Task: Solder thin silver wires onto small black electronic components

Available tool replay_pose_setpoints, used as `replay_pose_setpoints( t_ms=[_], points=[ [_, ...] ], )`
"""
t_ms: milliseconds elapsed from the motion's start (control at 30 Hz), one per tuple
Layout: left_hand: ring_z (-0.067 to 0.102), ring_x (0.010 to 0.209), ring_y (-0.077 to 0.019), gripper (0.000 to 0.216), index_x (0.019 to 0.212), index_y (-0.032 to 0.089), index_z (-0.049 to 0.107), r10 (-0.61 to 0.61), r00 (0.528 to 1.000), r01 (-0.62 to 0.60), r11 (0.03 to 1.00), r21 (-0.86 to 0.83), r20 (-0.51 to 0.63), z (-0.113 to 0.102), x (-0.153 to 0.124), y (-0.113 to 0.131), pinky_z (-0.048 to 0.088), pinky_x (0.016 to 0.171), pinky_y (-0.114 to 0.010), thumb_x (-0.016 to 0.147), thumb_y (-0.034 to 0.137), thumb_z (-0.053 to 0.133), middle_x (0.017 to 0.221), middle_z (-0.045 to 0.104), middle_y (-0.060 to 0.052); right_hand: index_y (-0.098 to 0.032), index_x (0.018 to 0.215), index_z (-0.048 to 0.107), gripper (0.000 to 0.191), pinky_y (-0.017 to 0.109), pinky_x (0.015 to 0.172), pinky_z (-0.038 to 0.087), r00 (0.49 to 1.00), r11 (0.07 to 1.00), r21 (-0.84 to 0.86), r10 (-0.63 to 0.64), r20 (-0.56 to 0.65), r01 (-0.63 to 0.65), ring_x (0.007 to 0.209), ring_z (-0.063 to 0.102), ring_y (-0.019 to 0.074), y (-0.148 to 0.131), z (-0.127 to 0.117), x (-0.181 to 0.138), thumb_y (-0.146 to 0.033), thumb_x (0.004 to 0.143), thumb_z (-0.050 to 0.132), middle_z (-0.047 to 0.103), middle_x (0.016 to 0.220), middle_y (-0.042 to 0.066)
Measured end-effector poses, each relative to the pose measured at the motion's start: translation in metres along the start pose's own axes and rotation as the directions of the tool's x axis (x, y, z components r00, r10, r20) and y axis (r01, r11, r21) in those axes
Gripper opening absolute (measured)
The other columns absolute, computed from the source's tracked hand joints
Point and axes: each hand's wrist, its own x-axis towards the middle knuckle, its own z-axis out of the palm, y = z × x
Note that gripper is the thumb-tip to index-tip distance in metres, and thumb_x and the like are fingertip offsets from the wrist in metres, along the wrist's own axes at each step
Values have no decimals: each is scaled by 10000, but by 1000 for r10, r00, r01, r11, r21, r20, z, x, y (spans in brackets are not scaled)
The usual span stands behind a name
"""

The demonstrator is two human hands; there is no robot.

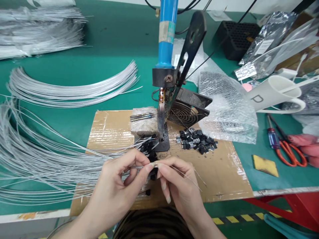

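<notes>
Place: it was a small electronics assembly workshop, seen at one soldering bench.
Bench: a green work mat [112,39] covered the table, with a taped cardboard sheet [224,179] laid over it as a work pad.
Tooling: a blue-handled soldering iron [165,43] stood clamped upright in a metal stand, and a small fan [185,111] lay just behind it.
Stock: bundles of thin grey wires [72,91] fanned across the mat, and a heap of small black parts [196,141] sat on the cardboard.
Floor: yellow-and-black hazard tape [234,219] marked the edge below the bench.
</notes>
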Motion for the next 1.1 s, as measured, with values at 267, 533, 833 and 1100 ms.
replay_pose_setpoints(
  t_ms=[267, 533, 833, 1100],
  points=[
    [578, 633, -145, 233, 828, 209, 701, -6, 1000, 7, 1000, -10, 24, -1, 1, 2, 416, 562, -246, 990, 352, 614, 703, 659, -8, -186, 738, 839, 173, 93, 319, 407, 995, 994, 55, 93, 32, -94, 352, 517, 25, -6, -2, 1, -336, 806, 893, 684, 618, -17],
    [574, 619, -133, 199, 851, 204, 692, 46, 998, -45, 998, 37, -39, 6, 1, 2, 425, 554, -241, 997, 303, 600, 705, 657, 1, -178, 813, 853, 184, 121, 325, 455, 998, 996, 57, 68, -10, -68, 388, 514, 47, -3, 0, 3, -356, 792, 897, 686, 635, -6],
    [563, 591, -124, 180, 858, 209, 680, 109, 982, -98, 992, 74, -157, 17, -3, -6, 427, 547, -234, 1006, 280, 605, 698, 677, 6, -190, 798, 853, 167, 128, 324, 433, 996, 997, 75, 30, -79, -24, 345, 518, 48, 4, 5, 1, -355, 802, 881, 688, 595, -11],
    [544, 576, -109, 164, 820, 201, 696, 28, 983, -50, 991, -123, -180, 19, 0, -3, 422, 516, -202, 960, 280, 664, 683, 656, 17, -202, 919, 863, 212, 144, 351, 489, 1000, 998, 58, -12, -12, 13, 409, 575, 66, 4, 2, 0, -402, 901, 797, 670, 674, -8]
  ],
)
